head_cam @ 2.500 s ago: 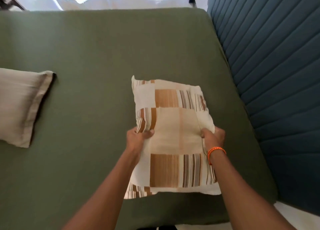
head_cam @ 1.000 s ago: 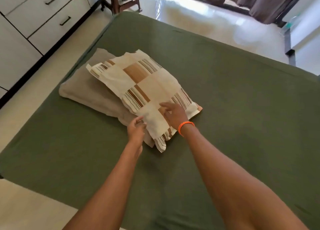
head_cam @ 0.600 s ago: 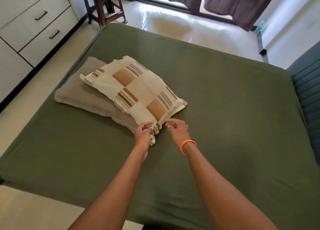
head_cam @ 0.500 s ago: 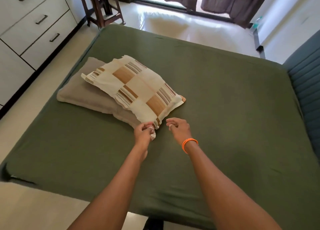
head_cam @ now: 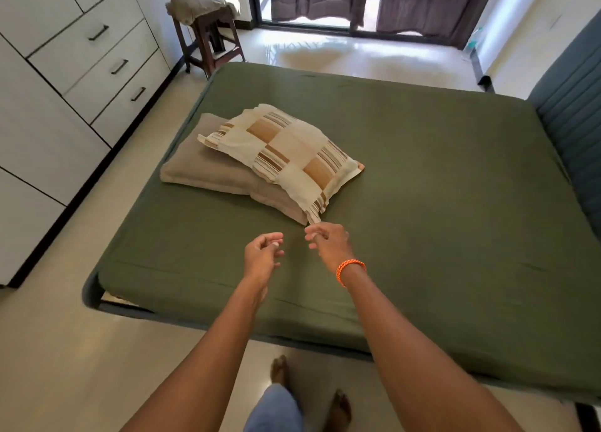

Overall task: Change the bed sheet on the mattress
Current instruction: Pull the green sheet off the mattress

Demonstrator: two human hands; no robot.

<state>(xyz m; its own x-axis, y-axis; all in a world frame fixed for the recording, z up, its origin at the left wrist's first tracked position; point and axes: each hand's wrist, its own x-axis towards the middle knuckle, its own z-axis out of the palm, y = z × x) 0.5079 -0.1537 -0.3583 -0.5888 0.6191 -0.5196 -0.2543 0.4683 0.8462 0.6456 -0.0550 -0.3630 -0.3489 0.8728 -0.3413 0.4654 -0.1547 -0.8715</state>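
Bed sheet point(head_cam: 422, 178), olive green, lies stretched flat over the mattress, edges down over the near side. Two pillows sit on its left part: patchwork striped pillow point(head_cam: 286, 155) stacked on a plain beige pillow point(head_cam: 201, 168). Both hands hover above the sheet near the front edge, holding nothing. Left hand point(head_cam: 261, 256) w/ fingers loosely curled; right hand point(head_cam: 330, 244), orange wristband point(head_cam: 349, 269) on it, fingers relaxed, just beside the patchwork pillow's near corner, contact can't tell. Wooden stool point(head_cam: 211, 38) w/ folded cloth point(head_cam: 198, 4) beyond the bed; white drawers point(head_cam: 97, 61) at left.
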